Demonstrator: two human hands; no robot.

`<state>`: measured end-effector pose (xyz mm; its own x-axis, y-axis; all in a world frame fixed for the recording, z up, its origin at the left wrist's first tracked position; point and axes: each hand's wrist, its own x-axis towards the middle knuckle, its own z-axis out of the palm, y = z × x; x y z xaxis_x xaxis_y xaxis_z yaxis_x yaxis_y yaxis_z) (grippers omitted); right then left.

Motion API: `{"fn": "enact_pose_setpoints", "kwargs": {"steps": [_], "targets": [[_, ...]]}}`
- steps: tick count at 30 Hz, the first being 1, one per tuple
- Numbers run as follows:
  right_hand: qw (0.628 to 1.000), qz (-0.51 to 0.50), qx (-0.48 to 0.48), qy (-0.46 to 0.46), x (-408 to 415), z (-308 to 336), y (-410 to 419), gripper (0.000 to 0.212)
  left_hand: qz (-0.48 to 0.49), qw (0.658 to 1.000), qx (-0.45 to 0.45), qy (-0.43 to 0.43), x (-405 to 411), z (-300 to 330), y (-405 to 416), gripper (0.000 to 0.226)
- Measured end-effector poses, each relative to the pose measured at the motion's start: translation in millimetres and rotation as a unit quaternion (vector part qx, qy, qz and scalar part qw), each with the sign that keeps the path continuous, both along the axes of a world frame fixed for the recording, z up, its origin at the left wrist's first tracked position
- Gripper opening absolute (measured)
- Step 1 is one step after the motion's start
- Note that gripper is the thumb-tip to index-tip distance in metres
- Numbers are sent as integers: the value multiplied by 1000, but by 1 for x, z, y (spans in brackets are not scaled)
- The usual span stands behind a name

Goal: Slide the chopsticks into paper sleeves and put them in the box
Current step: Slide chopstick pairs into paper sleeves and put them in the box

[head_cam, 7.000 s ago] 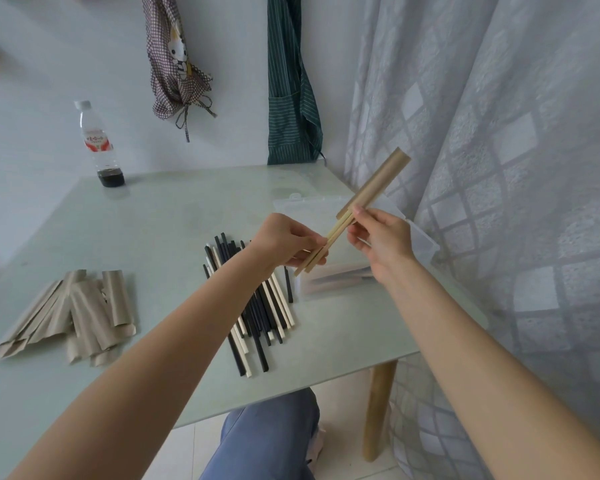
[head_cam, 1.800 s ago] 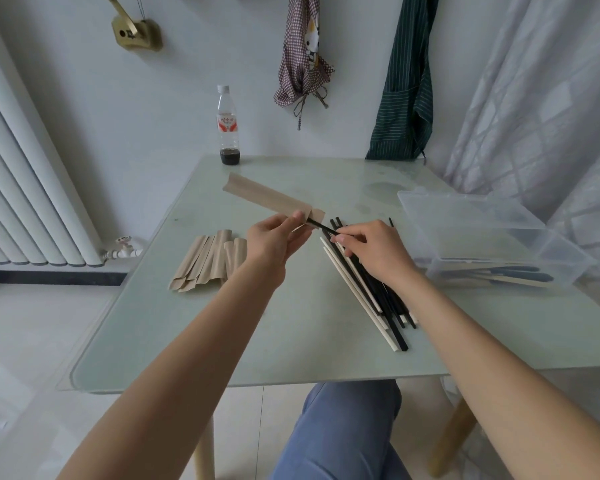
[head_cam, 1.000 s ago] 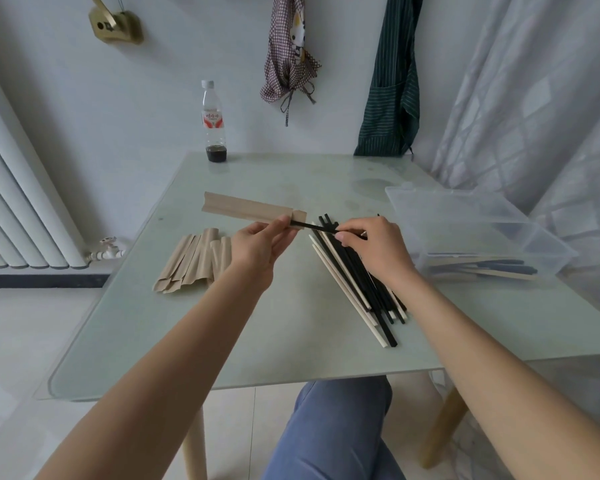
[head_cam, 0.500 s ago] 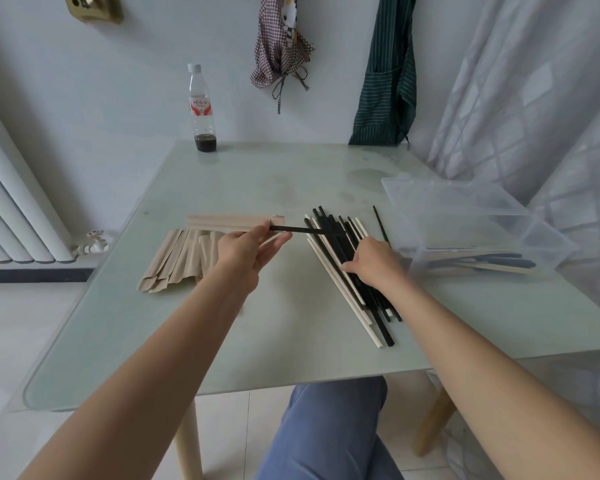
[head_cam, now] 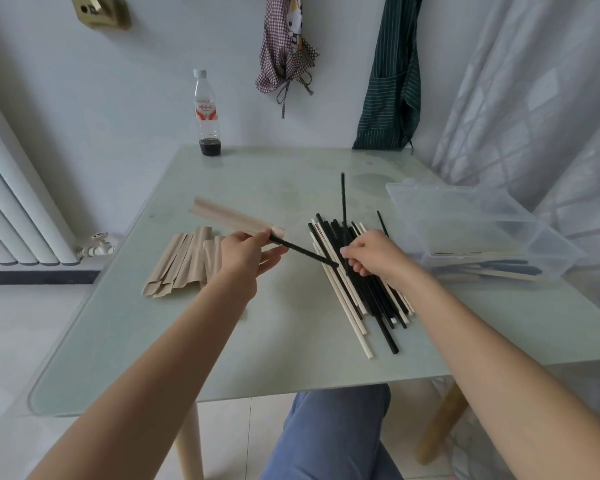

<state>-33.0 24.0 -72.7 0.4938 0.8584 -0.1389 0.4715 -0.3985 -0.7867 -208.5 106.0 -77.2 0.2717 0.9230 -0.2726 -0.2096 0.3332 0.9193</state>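
My left hand (head_cam: 248, 252) grips a brown paper sleeve (head_cam: 232, 218) with one black chopstick (head_cam: 303, 252) sticking out of its open end toward the right. My right hand (head_cam: 374, 256) pinches a second black chopstick (head_cam: 343, 202), its far end raised and pointing away from me above the pile of black and pale chopsticks (head_cam: 364, 289) on the table. A heap of empty paper sleeves (head_cam: 184, 263) lies left of my left hand. The clear plastic box (head_cam: 478, 223) stands at the right, holding a few sleeved chopsticks.
A plastic bottle (head_cam: 207, 114) with dark liquid stands at the far edge of the glass table (head_cam: 291, 368). Cloth items hang on the wall behind. A curtain hangs at the right, a radiator at the left. My knee shows below the near table edge.
My right hand has picked a second black chopstick out of the pile and lifted its far end. The sleeve in my left hand has tilted, its far end swinging away from me.
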Motion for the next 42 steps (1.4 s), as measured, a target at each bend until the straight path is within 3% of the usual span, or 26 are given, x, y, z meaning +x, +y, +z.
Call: {"fn": "enact_pose_setpoints", "kwargs": {"steps": [5,9,17,23,32,37,42], "targets": [[982,1,138,130,-16,16,0,13,-39,996,50,58,5,1,-9,13],[958,17,217,189,-30,22,-2,3,-75,996,47,31,9,5,-16,19],[948,25,245,200,-36,23,-10,7,-63,997,-4,-39,7,9,-17,14],[958,29,238,159,-38,23,-10,15,-71,994,-29,-80,10,13,-20,11],[963,47,214,160,-37,22,-14,5,-74,993,-32,-91,10,14,-23,8],[926,5,253,282,-30,24,-18,13,-32,992,-40,-112,7,15,-16,6],[911,-10,294,289,-28,21,-20,20,-49,985,-46,-157,5,16,-19,18]]}}
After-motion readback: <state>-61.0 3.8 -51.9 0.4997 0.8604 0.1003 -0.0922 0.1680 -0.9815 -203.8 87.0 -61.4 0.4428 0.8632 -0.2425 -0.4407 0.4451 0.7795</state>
